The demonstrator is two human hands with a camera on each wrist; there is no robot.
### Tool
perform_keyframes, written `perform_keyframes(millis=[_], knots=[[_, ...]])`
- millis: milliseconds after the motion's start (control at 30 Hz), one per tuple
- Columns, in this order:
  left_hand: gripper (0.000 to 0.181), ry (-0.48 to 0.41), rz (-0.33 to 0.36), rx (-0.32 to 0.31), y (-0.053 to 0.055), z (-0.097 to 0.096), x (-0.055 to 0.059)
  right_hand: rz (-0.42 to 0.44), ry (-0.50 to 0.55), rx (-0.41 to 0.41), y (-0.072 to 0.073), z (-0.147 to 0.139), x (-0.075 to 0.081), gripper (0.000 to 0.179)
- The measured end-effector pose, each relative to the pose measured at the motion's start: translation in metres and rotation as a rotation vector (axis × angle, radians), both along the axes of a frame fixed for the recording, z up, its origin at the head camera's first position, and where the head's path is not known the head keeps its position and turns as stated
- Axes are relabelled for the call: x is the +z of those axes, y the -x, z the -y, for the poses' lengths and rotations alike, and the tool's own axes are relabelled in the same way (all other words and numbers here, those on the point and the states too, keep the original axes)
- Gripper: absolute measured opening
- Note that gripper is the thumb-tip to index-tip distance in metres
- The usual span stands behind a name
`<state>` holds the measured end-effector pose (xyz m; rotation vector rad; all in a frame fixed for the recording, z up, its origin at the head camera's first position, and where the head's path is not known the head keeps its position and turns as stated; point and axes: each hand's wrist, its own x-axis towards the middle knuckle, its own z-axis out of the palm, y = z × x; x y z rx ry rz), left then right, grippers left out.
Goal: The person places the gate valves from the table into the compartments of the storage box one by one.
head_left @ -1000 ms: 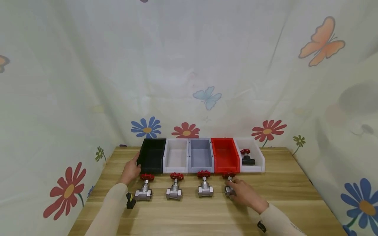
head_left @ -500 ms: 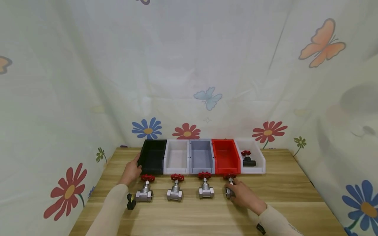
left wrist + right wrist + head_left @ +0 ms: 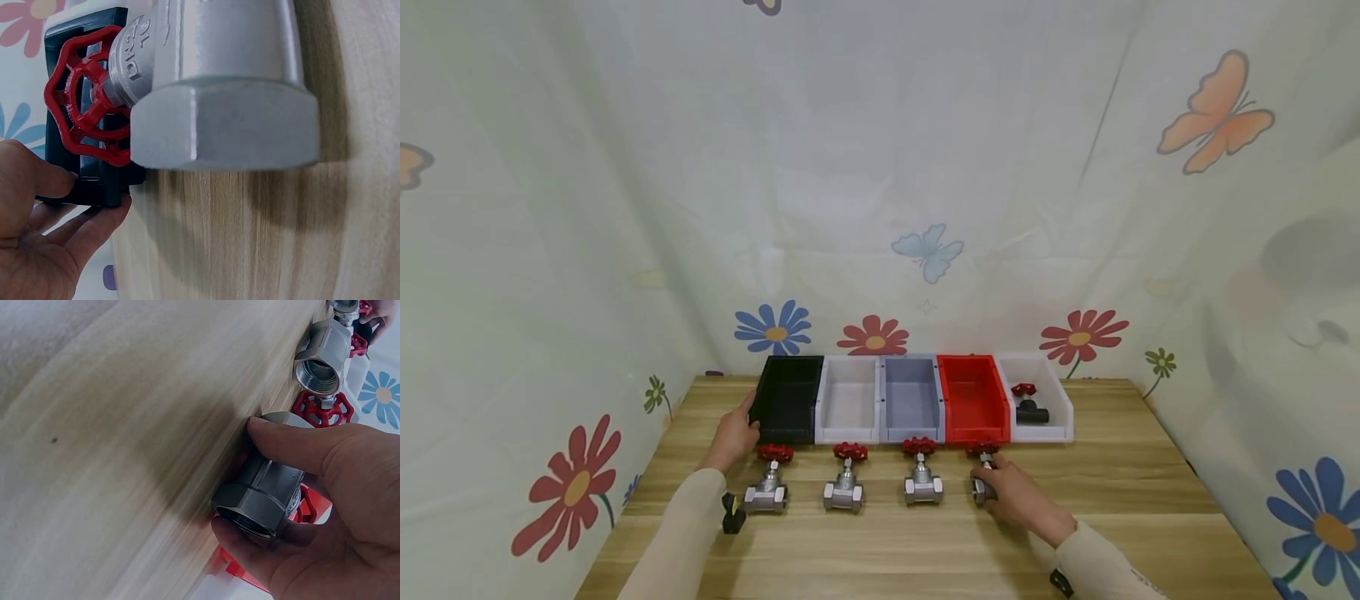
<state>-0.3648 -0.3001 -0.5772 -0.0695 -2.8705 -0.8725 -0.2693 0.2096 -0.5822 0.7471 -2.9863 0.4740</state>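
Note:
My left hand [image 3: 732,437] holds the left side of the black bin [image 3: 760,421]; in the left wrist view its thumb [image 3: 57,182] lies on the bin's wall, fingers outside. Right in front of that bin stands a metal gate valve [image 3: 225,125] with a red handwheel [image 3: 87,100]. At the right end of the valve row, my right hand [image 3: 1018,494] grips another gate valve [image 3: 259,490] by its body, thumb on one end and fingers at the other. Its red handwheel [image 3: 982,448] points toward the red bin [image 3: 977,434]. The hand partly covers this valve.
Between the hands stand two more gate valves [image 3: 843,492] [image 3: 922,486]. Behind them, joined in a row, are a white bin [image 3: 847,434], a grey bin [image 3: 912,434] and the red one. The far-right white bin [image 3: 1060,432] contains a dark valve [image 3: 1032,411] with a red handwheel.
The head view has shifted very slightly. Both hands stay where they were, the left on the black bin and the right on the gate valve.

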Motion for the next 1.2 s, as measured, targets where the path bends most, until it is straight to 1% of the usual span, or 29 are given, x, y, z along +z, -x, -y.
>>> perform_keyframes(millis=[167,333,500,700,833,1000,1200], knots=[[0.068,0.0,0.013,-0.001,0.002,-0.001,0.001,-0.003,0.01,0.001,0.003,-0.001,-0.001,0.046],[0.067,-0.002,0.018,0.004,0.0,-0.002,-0.003,-0.012,0.027,0.012,0.002,-0.003,-0.006,0.045],[0.067,-0.009,0.016,0.004,-0.001,-0.002,-0.003,-0.039,0.033,0.032,0.001,-0.004,-0.009,0.047],[0.067,-0.008,0.021,0.012,-0.001,-0.002,0.0,-0.072,0.041,0.047,0.0,-0.003,-0.006,0.048],[0.067,-0.013,0.016,0.008,-0.001,-0.004,0.0,-0.073,0.028,0.041,-0.001,-0.004,-0.006,0.049],[0.066,-0.009,0.004,0.004,0.0,-0.003,-0.001,-0.088,0.022,0.05,-0.005,-0.004,0.0,0.05],[0.067,-0.002,0.0,0.011,0.001,-0.002,-0.003,-0.111,0.026,0.049,-0.013,-0.004,0.015,0.05]])
